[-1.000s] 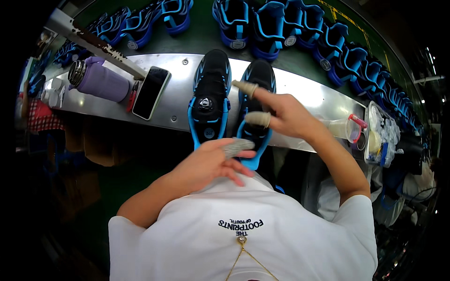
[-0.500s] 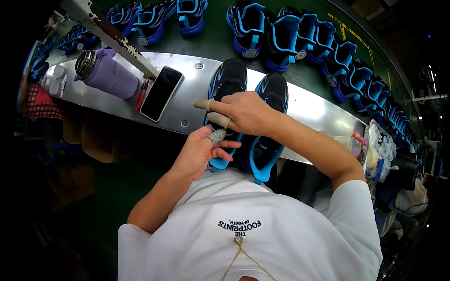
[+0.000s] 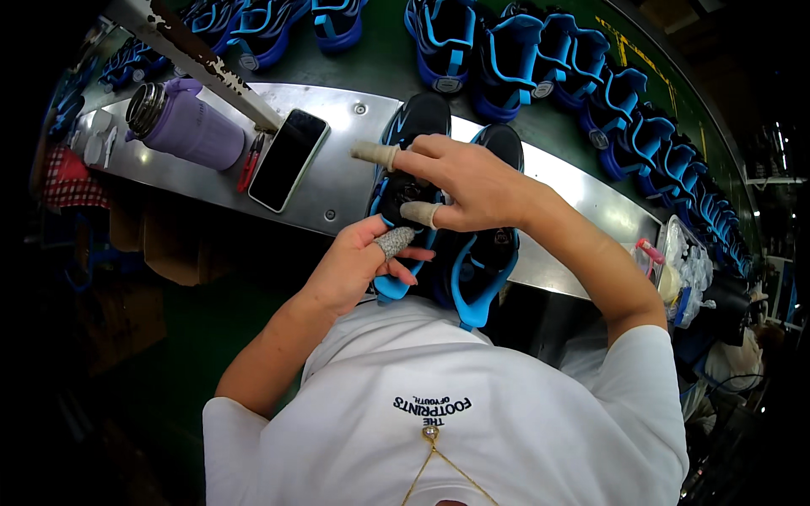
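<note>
Two black-and-blue sports shoes stand side by side in front of me, toes pointing away. At the left shoe (image 3: 419,118), my left hand (image 3: 354,263) has its thumb and grey-wrapped finger closed at the edge of the opening near the tongue; its other fingers stick out over the collar. My right hand (image 3: 477,181) is over the same shoe, beige covers on its index finger and thumb. These two are spread apart with nothing seen between them, the thumb tip by the tongue. The right shoe (image 3: 504,150) lies partly under my right hand and wrist.
A metal ledge (image 3: 337,181) carries a phone (image 3: 289,160), red-handled pliers (image 3: 251,162) and a purple bottle (image 3: 190,126). Rows of similar shoes (image 3: 509,63) stand on the green surface beyond. A painted metal post (image 3: 202,63) rises at left. Plastic bags (image 3: 688,261) lie at right.
My right hand has shifted slightly away from me and to the right, its index finger and thumb spreading wider and uncovering the tongue. My left hand stays nearly in place at the left shoe.
</note>
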`<control>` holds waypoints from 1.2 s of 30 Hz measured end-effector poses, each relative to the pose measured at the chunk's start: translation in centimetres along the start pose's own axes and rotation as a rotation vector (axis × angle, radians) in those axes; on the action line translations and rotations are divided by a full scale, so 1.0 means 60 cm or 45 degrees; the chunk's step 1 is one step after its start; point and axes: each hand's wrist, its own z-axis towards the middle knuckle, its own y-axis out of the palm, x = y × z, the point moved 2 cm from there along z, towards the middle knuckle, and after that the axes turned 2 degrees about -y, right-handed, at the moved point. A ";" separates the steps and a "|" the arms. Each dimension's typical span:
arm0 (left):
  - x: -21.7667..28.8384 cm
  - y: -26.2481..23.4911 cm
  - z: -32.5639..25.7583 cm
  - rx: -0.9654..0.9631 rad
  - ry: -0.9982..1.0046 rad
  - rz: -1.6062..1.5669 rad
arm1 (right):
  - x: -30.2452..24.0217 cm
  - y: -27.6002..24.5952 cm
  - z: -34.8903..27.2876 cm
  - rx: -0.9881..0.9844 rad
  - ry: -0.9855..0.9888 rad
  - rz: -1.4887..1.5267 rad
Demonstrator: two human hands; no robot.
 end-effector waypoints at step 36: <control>-0.008 0.162 -0.078 0.043 0.769 1.615 | 0.000 -0.130 -0.334 0.227 1.267 0.188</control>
